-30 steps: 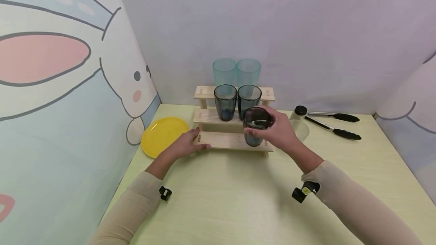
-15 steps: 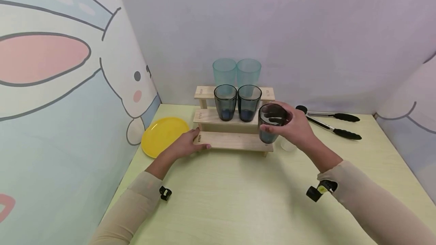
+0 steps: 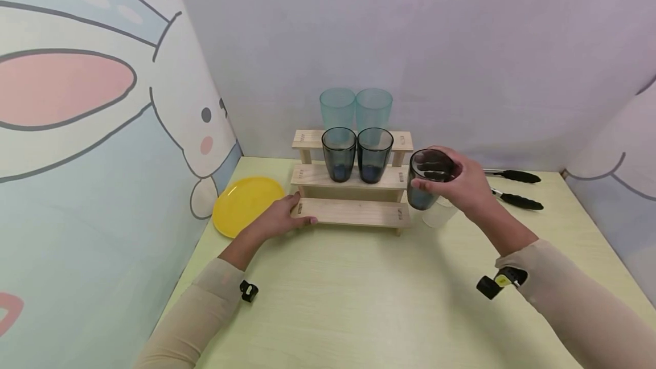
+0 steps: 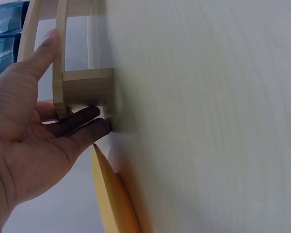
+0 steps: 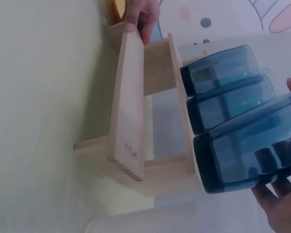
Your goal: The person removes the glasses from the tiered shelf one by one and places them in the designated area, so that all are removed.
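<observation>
In the head view my right hand [image 3: 467, 185] grips a dark smoky drinking glass [image 3: 421, 197], thumb in front and fingers behind. The glass is held in the air just right of a three-tier wooden rack [image 3: 353, 212]. At the rack's left end, my left hand [image 3: 277, 219] holds the lowest tier; in the left wrist view the thumb [image 4: 44, 54] lies along the plank while the fingers pass round its end. Two matching dark glasses [image 3: 339, 155] stand side by side on the middle tier. Behind them, two pale teal cups [image 3: 337, 106] stand on the top tier.
A yellow plate [image 3: 246, 205] lies left of the rack, near my left hand. Right of the rack, a clear container [image 3: 435, 218] stands partly behind the held glass. Black-handled tongs [image 3: 520, 201] lie farther right. Walls rise behind and at both sides.
My right hand has carried the dark glass rightward, from above the lowest tier to beyond the rack's right end. My left hand has stayed on the rack.
</observation>
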`<action>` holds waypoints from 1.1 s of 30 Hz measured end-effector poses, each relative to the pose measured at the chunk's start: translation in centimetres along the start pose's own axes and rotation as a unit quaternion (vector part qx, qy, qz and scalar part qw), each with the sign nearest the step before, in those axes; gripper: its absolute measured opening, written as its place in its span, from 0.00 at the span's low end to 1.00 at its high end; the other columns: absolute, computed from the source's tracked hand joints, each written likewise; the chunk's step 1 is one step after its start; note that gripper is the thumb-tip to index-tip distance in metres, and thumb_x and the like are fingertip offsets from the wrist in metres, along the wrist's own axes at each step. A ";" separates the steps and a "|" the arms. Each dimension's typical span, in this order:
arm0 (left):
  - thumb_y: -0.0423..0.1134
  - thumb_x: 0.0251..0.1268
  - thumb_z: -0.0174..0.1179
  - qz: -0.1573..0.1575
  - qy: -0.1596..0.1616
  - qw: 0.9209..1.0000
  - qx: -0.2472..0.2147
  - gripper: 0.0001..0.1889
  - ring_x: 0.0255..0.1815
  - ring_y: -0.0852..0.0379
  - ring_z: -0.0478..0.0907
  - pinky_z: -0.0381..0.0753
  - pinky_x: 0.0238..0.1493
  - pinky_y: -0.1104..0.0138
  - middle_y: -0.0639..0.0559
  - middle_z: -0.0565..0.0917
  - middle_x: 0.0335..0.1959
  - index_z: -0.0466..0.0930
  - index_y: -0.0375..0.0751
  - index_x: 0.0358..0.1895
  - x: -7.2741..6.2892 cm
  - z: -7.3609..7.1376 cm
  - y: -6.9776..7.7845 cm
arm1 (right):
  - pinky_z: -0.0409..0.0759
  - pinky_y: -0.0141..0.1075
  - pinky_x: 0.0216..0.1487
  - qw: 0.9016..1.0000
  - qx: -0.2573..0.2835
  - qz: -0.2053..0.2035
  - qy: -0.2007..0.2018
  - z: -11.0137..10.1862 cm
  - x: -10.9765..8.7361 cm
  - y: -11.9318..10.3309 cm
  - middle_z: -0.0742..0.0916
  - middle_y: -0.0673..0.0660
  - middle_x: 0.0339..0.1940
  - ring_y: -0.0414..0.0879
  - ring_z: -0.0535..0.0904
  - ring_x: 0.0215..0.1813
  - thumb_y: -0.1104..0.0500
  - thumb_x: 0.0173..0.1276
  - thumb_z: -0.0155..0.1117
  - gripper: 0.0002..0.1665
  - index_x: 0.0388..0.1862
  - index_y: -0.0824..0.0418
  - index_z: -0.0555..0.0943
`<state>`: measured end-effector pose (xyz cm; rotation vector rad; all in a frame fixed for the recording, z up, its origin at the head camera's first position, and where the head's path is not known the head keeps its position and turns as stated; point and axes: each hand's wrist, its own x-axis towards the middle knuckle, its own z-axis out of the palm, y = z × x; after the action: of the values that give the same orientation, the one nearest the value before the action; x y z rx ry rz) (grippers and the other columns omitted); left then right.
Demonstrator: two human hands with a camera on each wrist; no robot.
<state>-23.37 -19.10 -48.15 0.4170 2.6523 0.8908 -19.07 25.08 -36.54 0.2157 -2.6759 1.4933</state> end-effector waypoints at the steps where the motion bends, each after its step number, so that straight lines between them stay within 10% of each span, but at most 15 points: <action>1: 0.72 0.68 0.70 0.001 0.000 1.000 0.002 0.62 0.79 0.39 0.73 0.73 0.82 0.43 0.34 0.63 0.89 0.51 0.38 0.91 0.0 0.0 0.0 | 0.85 0.27 0.47 1.000 -0.002 0.002 0.001 -0.2 0.0 0.1 0.87 0.56 0.66 0.42 0.84 0.60 0.46 0.67 0.87 0.41 0.76 0.47 0.80; 33: 0.73 0.67 0.71 -0.007 -0.009 1.000 -0.003 0.63 0.86 0.38 0.67 0.69 0.85 0.42 0.36 0.60 0.90 0.50 0.39 0.91 -0.1 -0.2 0.1 | 0.80 0.21 0.44 0.997 -0.015 0.051 0.064 -6.4 0.1 3.9 0.83 0.28 0.52 0.26 0.80 0.52 0.50 0.71 0.83 0.40 0.79 0.48 0.77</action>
<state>-23.35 -19.10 -47.93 0.4014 2.6327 0.8864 -19.79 32.58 -36.48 -0.0178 -2.6407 1.4384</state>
